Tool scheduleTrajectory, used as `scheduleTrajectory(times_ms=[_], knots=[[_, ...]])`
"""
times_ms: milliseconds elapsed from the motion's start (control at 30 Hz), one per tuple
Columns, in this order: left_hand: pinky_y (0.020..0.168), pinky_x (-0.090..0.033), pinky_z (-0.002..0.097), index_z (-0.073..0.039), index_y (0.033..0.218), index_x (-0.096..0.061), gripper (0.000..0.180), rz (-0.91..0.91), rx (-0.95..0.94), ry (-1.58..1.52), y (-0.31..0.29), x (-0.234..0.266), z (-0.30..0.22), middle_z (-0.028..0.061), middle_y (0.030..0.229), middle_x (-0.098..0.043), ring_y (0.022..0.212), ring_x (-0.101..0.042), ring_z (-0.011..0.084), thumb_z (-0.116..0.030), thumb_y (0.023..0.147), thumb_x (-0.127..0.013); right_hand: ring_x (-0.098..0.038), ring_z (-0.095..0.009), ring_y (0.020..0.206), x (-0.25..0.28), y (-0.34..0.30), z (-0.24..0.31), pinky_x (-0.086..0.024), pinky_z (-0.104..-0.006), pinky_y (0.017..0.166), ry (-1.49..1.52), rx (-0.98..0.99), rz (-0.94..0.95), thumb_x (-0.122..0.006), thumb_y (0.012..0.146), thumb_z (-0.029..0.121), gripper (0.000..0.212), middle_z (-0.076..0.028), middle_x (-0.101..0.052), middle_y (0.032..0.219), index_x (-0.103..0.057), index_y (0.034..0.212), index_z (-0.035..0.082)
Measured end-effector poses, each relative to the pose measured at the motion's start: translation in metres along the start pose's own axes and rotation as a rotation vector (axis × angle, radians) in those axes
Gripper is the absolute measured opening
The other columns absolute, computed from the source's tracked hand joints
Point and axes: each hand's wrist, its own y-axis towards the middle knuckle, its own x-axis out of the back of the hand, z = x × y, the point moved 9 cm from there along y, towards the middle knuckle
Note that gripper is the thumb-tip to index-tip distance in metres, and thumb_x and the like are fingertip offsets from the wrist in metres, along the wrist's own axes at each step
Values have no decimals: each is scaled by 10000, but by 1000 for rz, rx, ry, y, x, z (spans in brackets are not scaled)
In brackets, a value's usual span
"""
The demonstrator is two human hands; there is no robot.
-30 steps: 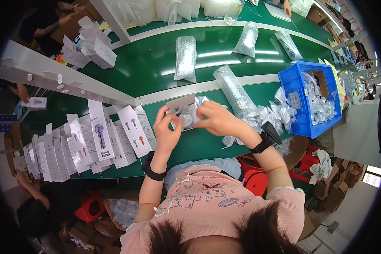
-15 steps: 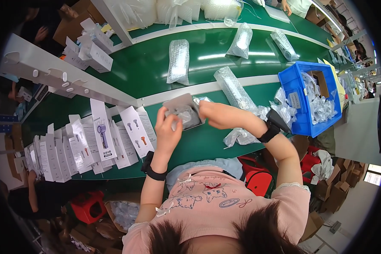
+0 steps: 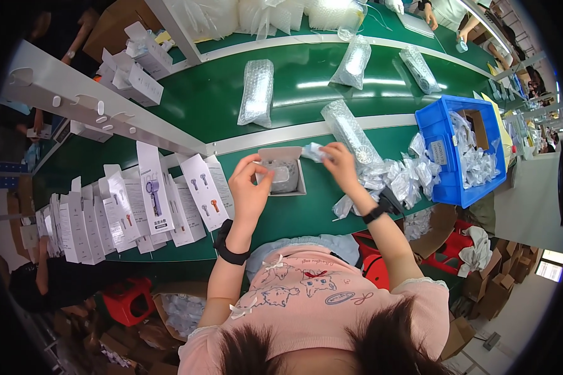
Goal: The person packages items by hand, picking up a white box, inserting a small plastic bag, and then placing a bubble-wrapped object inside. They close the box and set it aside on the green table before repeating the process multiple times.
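A small open white box (image 3: 303, 179) stands on the green table in front of me, its lid flap raised at the back. Inside lies a clear bag (image 3: 285, 178) with something greyish in it. My left hand (image 3: 249, 179) is curled round the box's left wall, fingertips at its opening. My right hand (image 3: 341, 166) pinches a small plastic-wrapped packet (image 3: 313, 152) just past the box's far right corner. Loose wrapped packets (image 3: 394, 178) lie in a heap to the right, beside a bubble-wrapped item (image 3: 350, 132).
A blue bin (image 3: 441, 169) of wrapped packets stands at the right. Upright printed boxes (image 3: 154, 194) crowd the left, near a metal post (image 3: 100, 106). Several bubble-wrapped packages (image 3: 256, 94) rest on the green surface beyond the rail. Other people's hands (image 3: 430, 17) show far off.
My right hand has moved right, away from the box, and the packet in it now shows. The box is turned more squarely toward me. My left hand stays at its left side.
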Motion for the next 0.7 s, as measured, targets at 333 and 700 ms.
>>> scheduleTrajectory(times_ms=[333, 700], knots=[[483, -365, 242, -2, 642, -565, 128, -34, -4, -10, 7, 3, 5, 73, 914, -612, 502, -439, 115, -31, 609, -685, -542, -192, 599, 51, 15, 220, -429, -260, 544, -2, 356, 307, -596, 685, 7, 109, -83, -536, 745, -600, 793, -12], [541, -375, 236, -3, 671, -597, 95, 43, 71, -20, 10, -6, 12, 66, 942, -605, 729, -544, 123, -33, 625, -674, -536, -302, 592, -23, 4, 220, -431, -338, 550, -158, 440, 775, -570, 659, 24, 93, -144, -511, 675, -516, 640, -49]])
